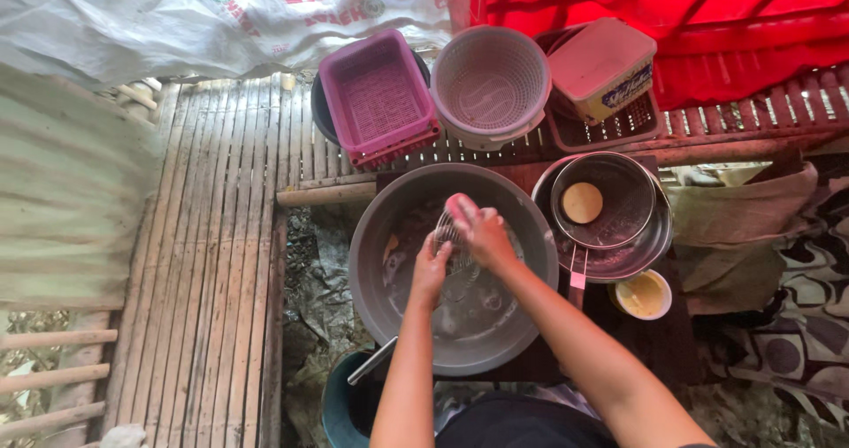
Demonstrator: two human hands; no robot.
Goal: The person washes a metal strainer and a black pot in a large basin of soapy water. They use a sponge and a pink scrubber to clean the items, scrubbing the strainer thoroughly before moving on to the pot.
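Note:
Both my hands are over a large grey basin [371, 253] that holds soapy water. A clear drinking glass [453, 243] is tilted above the water, and my left hand [430, 268] grips its lower side. My right hand [478, 227] is closed over the glass's upper end, its fingers wet and foamy. Whether it holds a sponge is hidden.
To the right sit a metal pot [619, 202] inside a metal bowl [650, 253] and a small yellow cup [643, 294]. Behind stand a purple basket [376, 96], a white round colander [491, 81] and a tub on a tray [604, 63]. Bamboo slat flooring [212, 236] spreads left.

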